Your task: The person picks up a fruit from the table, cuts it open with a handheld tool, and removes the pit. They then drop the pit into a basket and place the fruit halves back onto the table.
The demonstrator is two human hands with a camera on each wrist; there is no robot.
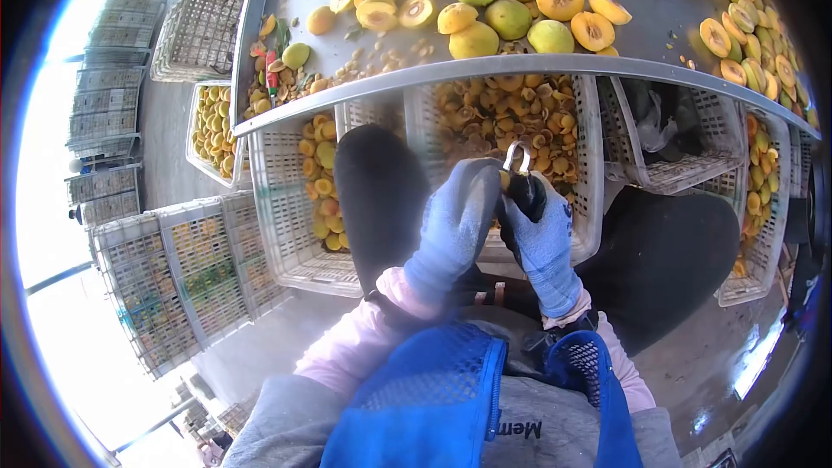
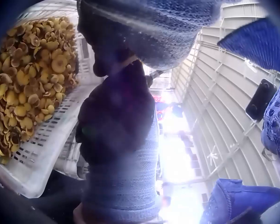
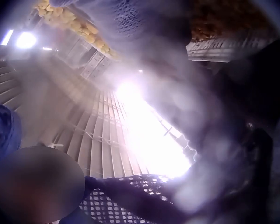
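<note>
Both hands wear light blue knit gloves with dark palms and meet above the person's lap in the head view. The right hand [image 1: 544,238] grips a small tool with a bent metal loop [image 1: 517,154] that points up toward the table. Close against it, the left hand [image 1: 452,221] curls its fingers around a small yellowish piece of fruit [image 1: 505,179], mostly hidden between the gloves. The left wrist view shows dark glove fingers [image 2: 116,112] in shadow; glare and blur hide the grasp in the right wrist view.
Halved and whole yellow-green fruits [image 1: 511,17] lie on the metal table [image 1: 347,78] ahead. Beneath its edge, a white crate [image 1: 589,173] holds fruit scraps. A red-handled tool [image 1: 271,78] lies at the table's left. Crates of fruit [image 1: 217,134] stand at both sides, with stacked crates [image 1: 186,269] at left.
</note>
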